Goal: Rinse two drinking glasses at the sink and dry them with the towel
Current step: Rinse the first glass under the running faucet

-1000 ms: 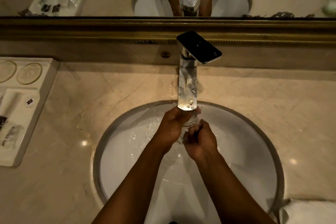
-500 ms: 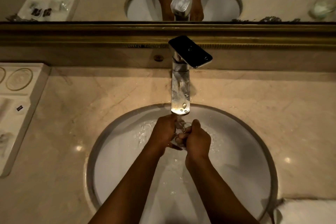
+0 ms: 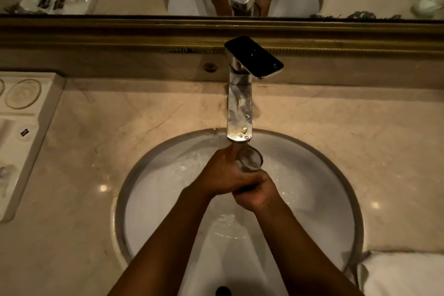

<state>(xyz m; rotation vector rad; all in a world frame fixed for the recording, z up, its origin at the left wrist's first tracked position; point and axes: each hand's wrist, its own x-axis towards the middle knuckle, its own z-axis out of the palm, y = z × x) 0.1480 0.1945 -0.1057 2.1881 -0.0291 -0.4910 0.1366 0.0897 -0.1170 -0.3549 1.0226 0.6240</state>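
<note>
No legible brand or writing anywhere; small dark label on white tray (image 3: 24,132) too blurred to read. 1 clear, round-rimmed glass (image 3: 249,160) held under chrome box-section faucet (image 3: 239,113), over round white sink (image 3: 312,199) set in veined beige marble counter (image 3: 108,151). Left hand (image 3: 223,175) wrapped around glass side; right hand (image 3: 258,193) clasped at its base. Nubby white towel (image 3: 403,274) at counter's right edge.
</note>
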